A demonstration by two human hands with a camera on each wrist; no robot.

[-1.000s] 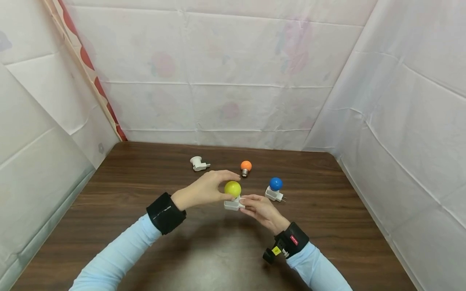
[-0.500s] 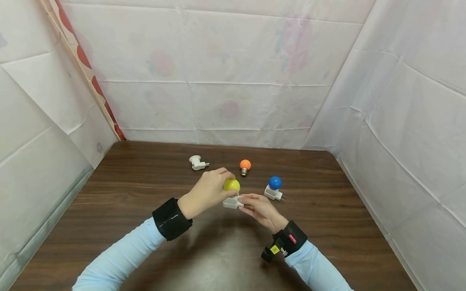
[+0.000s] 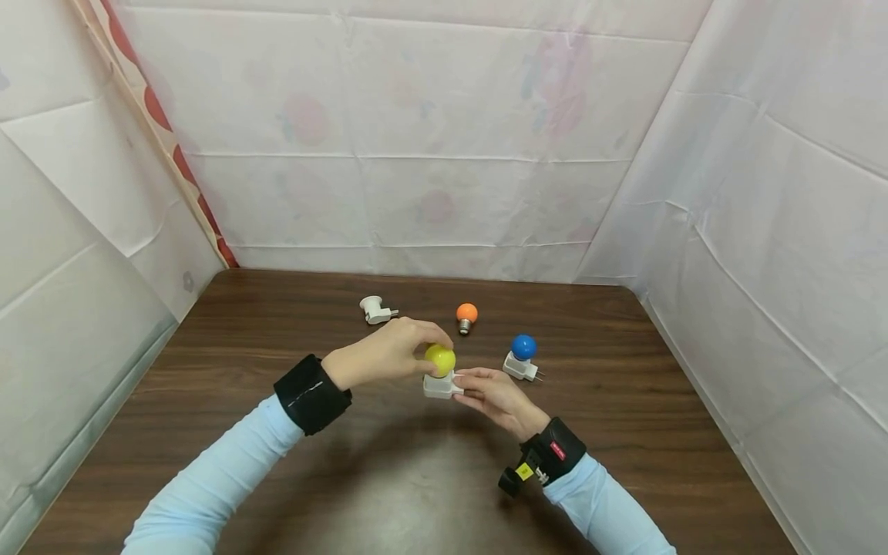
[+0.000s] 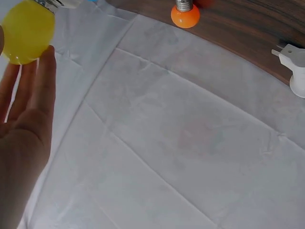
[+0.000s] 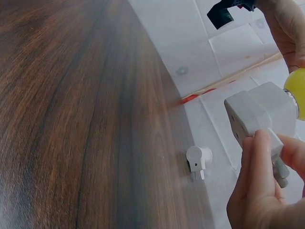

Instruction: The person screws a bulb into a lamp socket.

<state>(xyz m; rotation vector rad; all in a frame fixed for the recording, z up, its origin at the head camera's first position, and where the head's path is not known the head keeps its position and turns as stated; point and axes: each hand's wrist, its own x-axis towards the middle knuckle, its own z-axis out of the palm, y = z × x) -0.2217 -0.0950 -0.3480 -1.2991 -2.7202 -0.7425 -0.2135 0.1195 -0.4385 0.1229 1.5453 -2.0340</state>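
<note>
Above, bulb (image 3: 441,361) (yellow); right hand (image 3: 503,399) pinches socket (image 3: 437,387).

There is a yellow bulb (image 3: 442,358), a white socket (image 3: 437,388), an orange bulb (image 3: 467,312), a blue bulb (image 3: 523,347) and a brown, stripy desk (image 3: 624,370).

Two Sockets and a Loose Bulb Sit on a Brown Table (image 3: 638,401)

The table is dark brown, with wood grain running side to side and rounded far corners. A pale sheen and soft shadows show on its near middle. Close to the far edge, a white plug-in socket (image 3: 377,311) lies with its prongs pointing right. To its right lies an orange bulb (image 3: 467,314), its metal screw base toward the near side. Farther right and nearer, a second socket (image 3: 519,368) rests with a blue bulb (image 3: 523,347) seated in it.
</note>
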